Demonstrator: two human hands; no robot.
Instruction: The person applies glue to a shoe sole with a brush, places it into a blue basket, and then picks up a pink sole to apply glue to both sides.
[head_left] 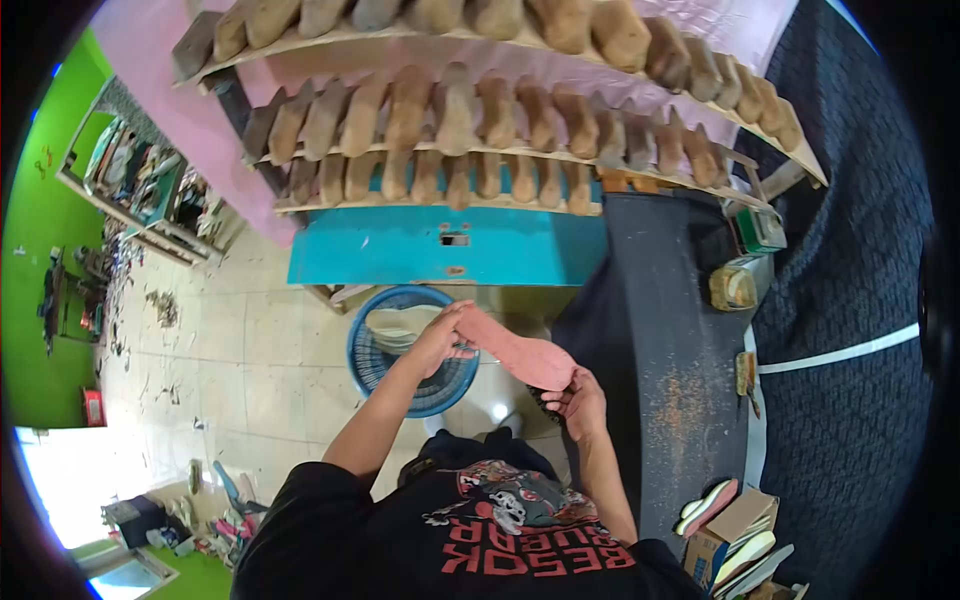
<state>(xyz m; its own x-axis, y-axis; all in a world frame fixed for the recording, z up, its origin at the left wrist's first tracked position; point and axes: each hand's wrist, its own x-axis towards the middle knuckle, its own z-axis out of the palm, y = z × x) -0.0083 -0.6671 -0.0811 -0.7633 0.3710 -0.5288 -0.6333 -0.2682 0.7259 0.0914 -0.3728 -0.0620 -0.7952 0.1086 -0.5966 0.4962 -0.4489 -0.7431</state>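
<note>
A pink, sole-shaped piece [518, 350] is held up between both hands, over the floor and beside the blue basket. My left hand [440, 340] grips its narrower end at the upper left, with the fingers closed round the edge. My right hand [580, 402] pinches the wider end at the lower right. Below and left of the piece, a blue plastic basket [357, 365] stands on the tiles with pale sole-shaped pieces [398, 325] inside, partly hidden by my left hand and forearm.
Shelves [430, 150] full of wooden shoe lasts stand ahead above a turquoise panel [380, 245]. At right is a dark worktable [650, 300] with orange crumbs, a jar [733, 288] and a green box [760, 230]. A cardboard box [708, 552] of soles sits at the lower right.
</note>
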